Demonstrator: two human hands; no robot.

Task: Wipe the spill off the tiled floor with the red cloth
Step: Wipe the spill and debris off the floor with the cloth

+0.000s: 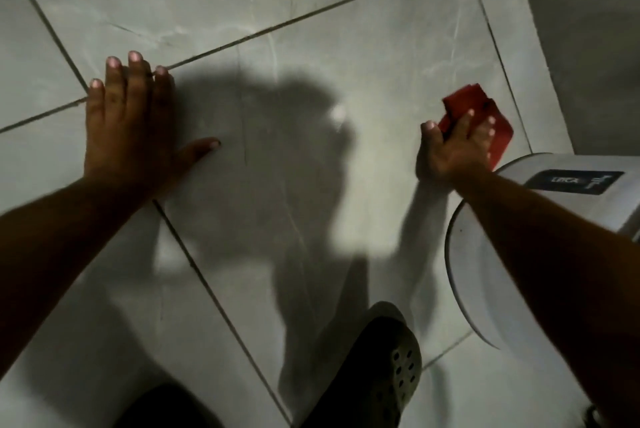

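My right hand (453, 150) presses a crumpled red cloth (467, 101) onto the grey tiled floor (311, 11) at the right, close to a white appliance. Its fingers lie over the cloth, which sticks out past the fingertips. My left hand (131, 122) rests flat on the floor at the left, fingers spread, holding nothing. Between the hands the tile lies in my shadow, with one small bright glint (337, 114); I cannot make out a distinct spill.
A white round-cornered appliance (485, 271) with a dark label (575, 181) stands at the right under my right forearm. A grey wall or panel (588, 46) rises at the far right. My dark perforated shoe (384, 365) is at the bottom centre.
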